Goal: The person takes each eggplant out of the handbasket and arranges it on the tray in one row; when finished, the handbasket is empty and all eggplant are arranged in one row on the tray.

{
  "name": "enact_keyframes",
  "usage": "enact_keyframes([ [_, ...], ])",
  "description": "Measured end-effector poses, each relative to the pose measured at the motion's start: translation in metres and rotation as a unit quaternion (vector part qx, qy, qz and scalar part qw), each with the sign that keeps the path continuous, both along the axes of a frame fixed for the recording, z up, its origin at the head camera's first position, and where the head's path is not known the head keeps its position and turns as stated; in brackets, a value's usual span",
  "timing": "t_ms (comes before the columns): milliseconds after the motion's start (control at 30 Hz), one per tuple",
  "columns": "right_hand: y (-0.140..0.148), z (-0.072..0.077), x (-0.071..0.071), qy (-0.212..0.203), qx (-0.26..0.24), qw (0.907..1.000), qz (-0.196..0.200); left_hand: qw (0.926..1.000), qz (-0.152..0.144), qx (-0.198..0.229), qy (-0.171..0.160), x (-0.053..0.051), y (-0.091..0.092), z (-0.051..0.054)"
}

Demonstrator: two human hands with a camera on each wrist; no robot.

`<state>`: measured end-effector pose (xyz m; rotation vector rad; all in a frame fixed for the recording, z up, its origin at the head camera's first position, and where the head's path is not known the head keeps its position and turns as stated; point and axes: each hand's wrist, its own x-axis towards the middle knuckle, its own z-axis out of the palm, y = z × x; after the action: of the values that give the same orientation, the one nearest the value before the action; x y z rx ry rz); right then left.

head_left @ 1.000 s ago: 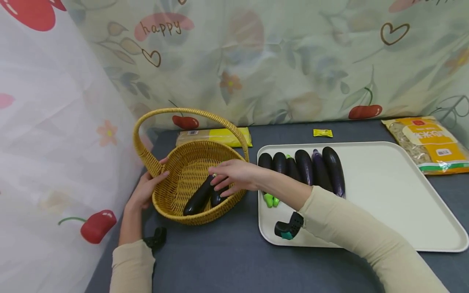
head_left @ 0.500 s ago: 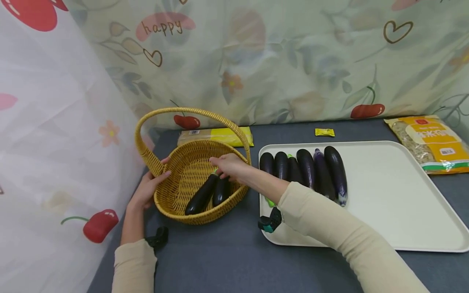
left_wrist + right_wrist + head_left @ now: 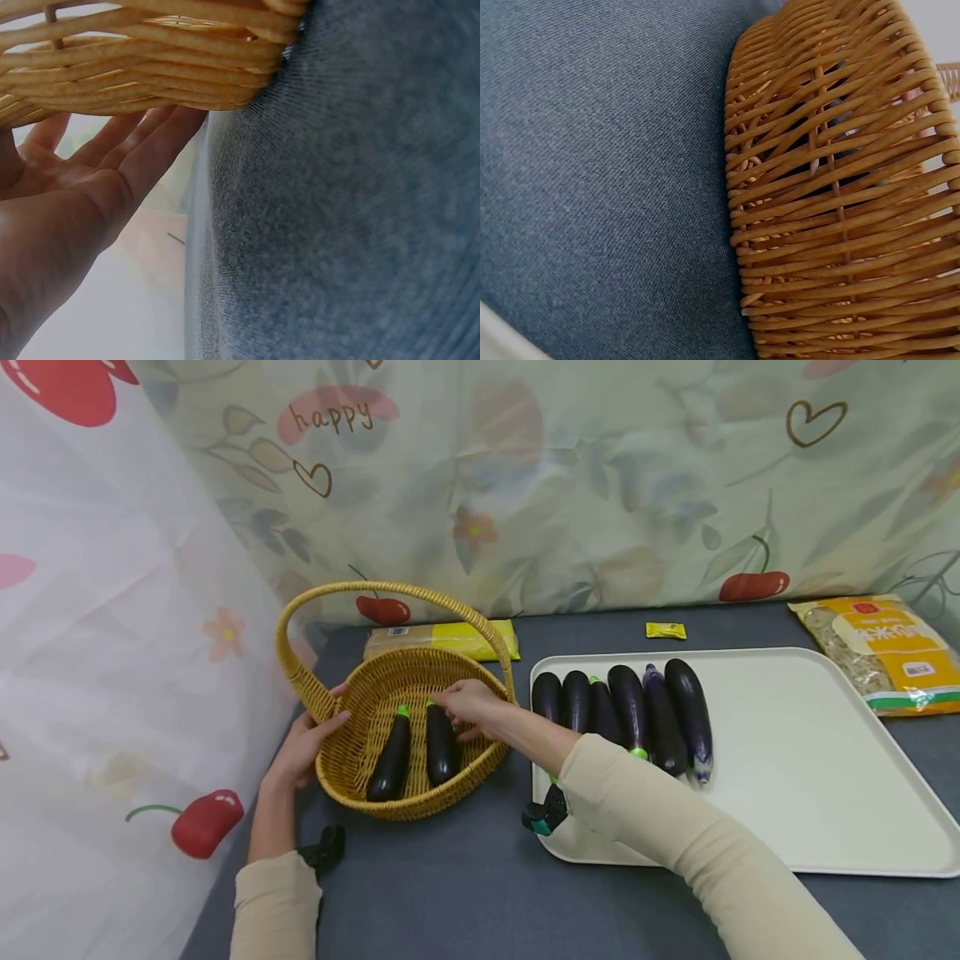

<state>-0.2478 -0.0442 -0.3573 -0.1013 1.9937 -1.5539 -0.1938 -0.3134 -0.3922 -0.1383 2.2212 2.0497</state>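
Observation:
A wicker basket (image 3: 408, 810) with a tall arched handle stands at the left of the table. My left hand (image 3: 298, 750) holds its left rim near the foot of the handle, thumb on the rim; in the left wrist view the fingers (image 3: 154, 146) reach along the woven outside. Two eggplants lie apart inside, a left eggplant (image 3: 392, 760) and a right eggplant (image 3: 442, 752), green stems toward the back. Over the basket's right rim, my right hand (image 3: 474, 706) pinches the right eggplant at its stem end. The right wrist view shows the basket's woven side (image 3: 840, 195), hiding that hand.
Right of the basket is a white tray (image 3: 795, 760) with a row of several eggplants (image 3: 628, 702) at its left side. A yellow packet (image 3: 472, 641) lies behind the basket. Farther right are a small yellow sachet (image 3: 665, 631) and an orange bag (image 3: 885, 652). Printed curtains hang behind and left.
My right hand has reached down into the basket and taken the right eggplant's stem end. The two eggplants, touching before, now lie apart and nearly parallel. The left hand stays on the rim.

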Motion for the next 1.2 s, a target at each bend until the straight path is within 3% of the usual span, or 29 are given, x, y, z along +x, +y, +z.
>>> enact_keyframes([
  [333, -0.007, -0.01, -0.005, -0.03, 0.026, 0.998, 0.049, 1.0, -0.003, 0.004, 0.007, 0.001, 0.001, 0.0],
  [633, -0.011, -0.014, -0.006, -0.034, 0.043, 0.9928, 0.106, 1.0, 0.004, -0.005, 0.004, 0.001, 0.002, 0.001],
  [967, -0.013, -0.011, -0.001, 0.002, 0.085, 0.9807, 0.176, 1.0, 0.005, -0.002, 0.0, 0.001, 0.001, 0.001],
  [1200, -0.018, -0.01, 0.004, -0.005, 0.075, 0.9799, 0.185, 1.0, 0.003, 0.0, 0.0, 0.0, 0.0, 0.001],
])
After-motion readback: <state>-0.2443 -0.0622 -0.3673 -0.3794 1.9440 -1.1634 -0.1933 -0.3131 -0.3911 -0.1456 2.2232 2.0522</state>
